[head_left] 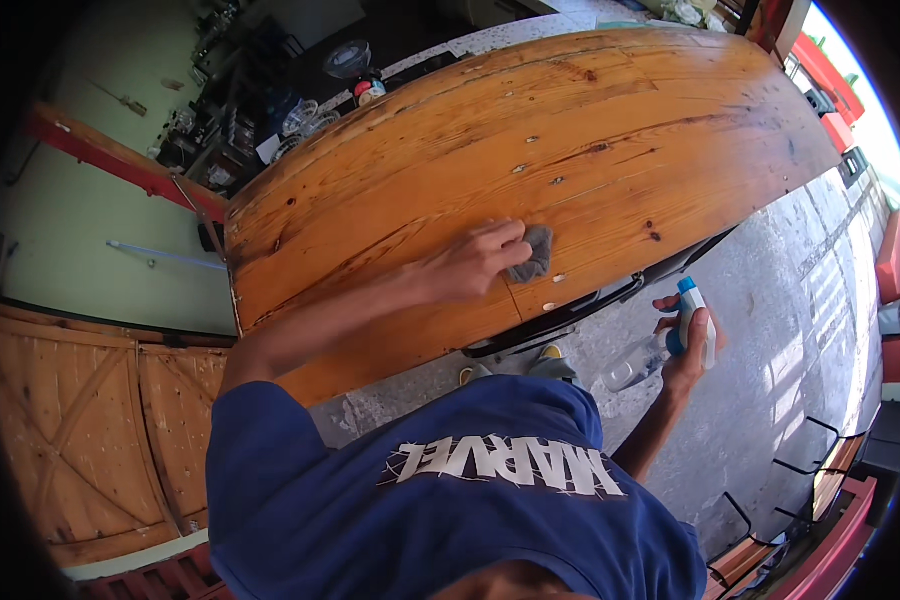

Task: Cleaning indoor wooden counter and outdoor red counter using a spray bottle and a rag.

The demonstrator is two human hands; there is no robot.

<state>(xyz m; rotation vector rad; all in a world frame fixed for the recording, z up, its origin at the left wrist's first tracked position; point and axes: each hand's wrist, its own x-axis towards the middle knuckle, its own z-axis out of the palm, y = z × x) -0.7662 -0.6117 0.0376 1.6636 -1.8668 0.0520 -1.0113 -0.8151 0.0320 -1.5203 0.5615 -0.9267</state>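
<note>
My left hand (478,262) is closed around a dark grey cloth (540,252), which is pressed on the varnished wooden counter top (400,225) close to its near edge. Off that edge, to the right and above the floor, my right hand (686,350) grips a spray bottle by its neck. The spray bottle (630,366) has a clear body and a blue and white trigger head. It hangs tilted, with the body toward my torso. Some fingers stick out in front of the trigger; whether they squeeze it I cannot tell.
Behind the counter's far left edge stand clear glass dishes (305,118) and a clear bowl (347,60). Under the near edge sits a black object (570,318), partly hidden. Grey concrete floor (760,310) lies to the right, with red benches (892,258) beyond. Wooden doors (80,430) are at left.
</note>
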